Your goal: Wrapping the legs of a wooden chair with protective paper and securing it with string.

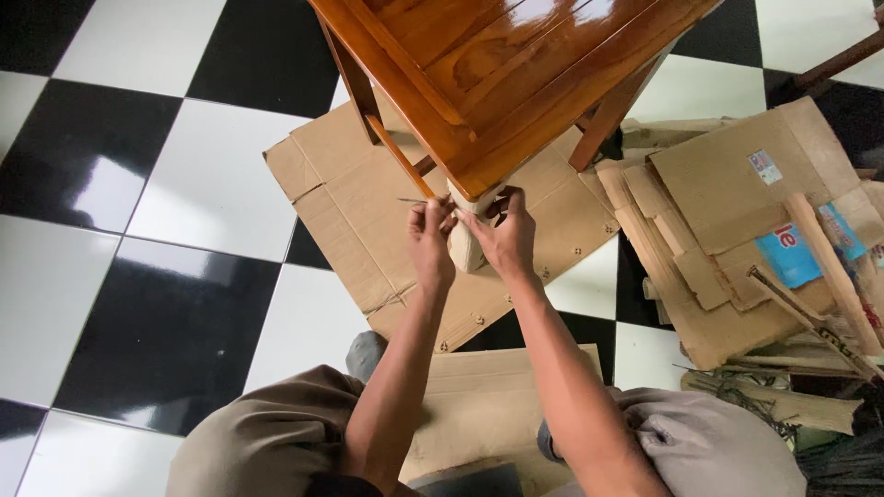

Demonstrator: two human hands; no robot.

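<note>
My left hand (431, 232) pinched a thin metal pin (412, 200) at the varnished wooden chair's (516, 74) wrapped leg (468, 241), where my right hand (505, 237) kept a clenched grip, above flattened cardboard (350, 202).

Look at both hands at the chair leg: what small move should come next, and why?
Probably drawing the wrap snug round the chair leg. The left hand pinches a thin strand at the top of the pale wrap, and the right hand presses the wrap from the other side, so both are placed to tighten. What the strand is cannot be told.
</note>
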